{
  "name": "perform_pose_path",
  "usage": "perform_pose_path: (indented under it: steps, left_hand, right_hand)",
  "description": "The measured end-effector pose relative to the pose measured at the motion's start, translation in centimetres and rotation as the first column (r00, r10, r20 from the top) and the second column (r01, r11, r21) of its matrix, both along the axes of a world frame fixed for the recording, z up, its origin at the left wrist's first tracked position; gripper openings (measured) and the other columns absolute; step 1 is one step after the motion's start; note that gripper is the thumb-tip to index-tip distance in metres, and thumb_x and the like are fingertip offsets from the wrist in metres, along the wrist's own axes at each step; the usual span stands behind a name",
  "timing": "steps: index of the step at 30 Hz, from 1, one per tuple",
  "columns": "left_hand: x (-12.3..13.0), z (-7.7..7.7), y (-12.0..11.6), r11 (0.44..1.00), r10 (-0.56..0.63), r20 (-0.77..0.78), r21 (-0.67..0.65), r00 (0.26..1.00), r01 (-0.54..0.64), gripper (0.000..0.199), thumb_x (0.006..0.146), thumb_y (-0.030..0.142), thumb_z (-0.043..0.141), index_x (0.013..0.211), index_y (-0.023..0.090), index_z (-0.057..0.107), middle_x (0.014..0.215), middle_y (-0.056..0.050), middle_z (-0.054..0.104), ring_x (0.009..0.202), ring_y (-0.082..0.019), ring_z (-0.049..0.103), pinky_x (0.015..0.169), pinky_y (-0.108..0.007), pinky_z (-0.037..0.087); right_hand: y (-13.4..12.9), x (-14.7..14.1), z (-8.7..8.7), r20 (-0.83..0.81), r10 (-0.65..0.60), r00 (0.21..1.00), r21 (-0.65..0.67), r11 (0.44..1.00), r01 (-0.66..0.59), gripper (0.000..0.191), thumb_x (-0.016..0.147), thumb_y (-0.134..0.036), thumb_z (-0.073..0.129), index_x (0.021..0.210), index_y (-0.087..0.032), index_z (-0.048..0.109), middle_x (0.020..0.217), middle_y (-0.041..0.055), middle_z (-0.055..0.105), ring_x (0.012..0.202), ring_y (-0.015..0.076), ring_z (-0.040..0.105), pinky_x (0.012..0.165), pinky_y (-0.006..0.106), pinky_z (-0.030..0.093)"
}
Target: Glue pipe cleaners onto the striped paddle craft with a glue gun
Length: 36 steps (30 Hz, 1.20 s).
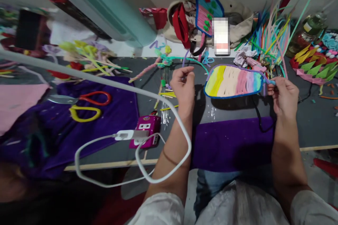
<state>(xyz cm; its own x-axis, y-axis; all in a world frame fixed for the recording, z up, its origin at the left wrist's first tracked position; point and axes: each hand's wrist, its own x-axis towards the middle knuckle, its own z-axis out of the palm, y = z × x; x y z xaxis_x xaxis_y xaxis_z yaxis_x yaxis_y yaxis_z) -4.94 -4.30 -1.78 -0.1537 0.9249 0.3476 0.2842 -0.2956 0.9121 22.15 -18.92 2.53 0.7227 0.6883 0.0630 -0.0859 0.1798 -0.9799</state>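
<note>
My right hand (285, 95) pinches the narrow stem end of a striped, wing-shaped panel (233, 81). Yellow, cream, pink and blue bands fill the panel inside a fuzzy blue and lavender pipe-cleaner rim, and it hovers just over the dark table. To its left, my left hand (184, 82) is raised with its fingers curled together. A lavender pipe cleaner (185, 58) rises behind those fingers; whether they grip it I cannot tell. Behind both hands, a teal and pink pipe-cleaner piece (163, 62) lies on the table.
Scissors (76, 102) rest on purple cloth (113, 112) at left. A magenta power socket (145, 130) with a looping white cable (182, 126) is near my left forearm. Behind are a phone (221, 37), a beige bag (241, 24), pipe cleaners (274, 38) and a glass jar (303, 35).
</note>
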Motion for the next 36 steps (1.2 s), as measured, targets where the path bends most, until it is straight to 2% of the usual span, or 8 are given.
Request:
perform_pose_path:
  steps: [5,9,16,19,22,28,32,36]
  left_hand:
    - [-0.1,0.4,-0.2,0.981,-0.110,0.102,-0.147,0.989,0.124,0.018,0.094,0.037,0.055,0.101,0.025,0.066,0.104,-0.005,0.073,0.092,-0.017,0.068,0.081,-0.031,0.057]
    - [0.1,0.4,-0.2,0.927,-0.218,0.138,-0.279,0.966,0.250,0.016,0.087,0.029,0.056,0.097,0.023,0.067,0.092,-0.004,0.073,0.074,-0.014,0.065,0.064,-0.026,0.051]
    - [1.1,0.6,-1.2,0.854,-0.520,-0.316,-0.170,0.794,0.491,0.022,0.085,0.017,0.053,0.093,0.021,0.073,0.100,-0.004,0.077,0.095,-0.020,0.068,0.083,-0.034,0.052]
    - [1.5,0.4,-1.5,0.806,-0.559,-0.501,-0.143,0.660,0.574,0.025,0.091,0.016,0.053,0.103,0.022,0.075,0.111,-0.005,0.079,0.107,-0.024,0.064,0.097,-0.041,0.049]
    - [1.4,-0.2,-1.3,0.831,-0.511,-0.626,-0.183,0.589,0.526,0.026,0.097,0.024,0.055,0.115,0.021,0.074,0.124,-0.008,0.077,0.112,-0.030,0.059,0.102,-0.048,0.046]
    - [0.1,-1.5,-0.2,0.991,-0.134,-0.664,-0.085,0.736,0.104,0.034,0.094,0.024,0.060,0.125,0.014,0.069,0.137,-0.022,0.066,0.129,-0.042,0.052,0.112,-0.059,0.040]
    - [-0.3,-1.3,0.0,0.999,-0.035,-0.537,0.007,0.843,0.046,0.033,0.091,0.020,0.060,0.123,0.022,0.068,0.134,-0.013,0.067,0.130,-0.036,0.055,0.115,-0.055,0.042]
    - [-0.1,-0.5,0.1,0.998,-0.060,-0.335,-0.024,0.940,0.055,0.021,0.094,0.023,0.055,0.110,0.023,0.069,0.114,-0.007,0.073,0.103,-0.023,0.066,0.098,-0.040,0.053]
  right_hand:
    - [-0.1,0.9,0.0,-0.042,0.026,0.999,0.042,0.999,-0.024,0.036,0.078,-0.050,0.084,0.076,-0.019,0.066,0.060,-0.0067,0.055,0.050,0.0068,0.053,0.045,0.017,0.044]
    - [-0.2,1.1,0.0,-0.014,0.001,1.000,0.072,0.997,0.000,0.037,0.077,-0.050,0.081,0.070,-0.020,0.062,0.056,-0.0074,0.051,0.045,0.0062,0.045,0.041,0.018,0.037]
    - [0.1,0.9,-0.1,0.014,-0.081,0.997,0.036,0.996,0.080,0.043,0.077,-0.053,0.079,0.064,-0.022,0.053,0.054,-0.0081,0.046,0.042,0.0052,0.037,0.036,0.016,0.027]
    - [-0.1,1.0,0.2,0.025,-0.113,0.993,0.031,0.993,0.112,0.041,0.080,-0.052,0.074,0.063,-0.022,0.053,0.052,-0.0076,0.046,0.041,0.0058,0.036,0.035,0.018,0.025]
    - [-0.5,1.4,0.9,0.104,-0.219,0.970,0.008,0.976,0.220,0.038,0.085,-0.046,0.067,0.059,-0.023,0.051,0.049,-0.0074,0.043,0.038,0.0064,0.033,0.033,0.020,0.022]
    - [-0.5,0.3,1.0,0.243,-0.329,0.913,-0.013,0.940,0.342,0.034,0.090,-0.045,0.063,0.063,-0.025,0.056,0.049,-0.0079,0.041,0.039,0.0077,0.037,0.037,0.022,0.026]
    - [0.4,-1.7,0.4,0.277,-0.284,0.918,0.053,0.958,0.281,0.032,0.089,-0.053,0.065,0.075,-0.025,0.062,0.055,-0.0066,0.051,0.045,0.0101,0.046,0.043,0.023,0.035]
    - [1.1,-2.1,0.7,0.214,-0.250,0.944,0.103,0.967,0.233,0.040,0.088,-0.061,0.066,0.075,-0.023,0.062,0.056,-0.0071,0.048,0.046,0.0096,0.043,0.044,0.023,0.034]
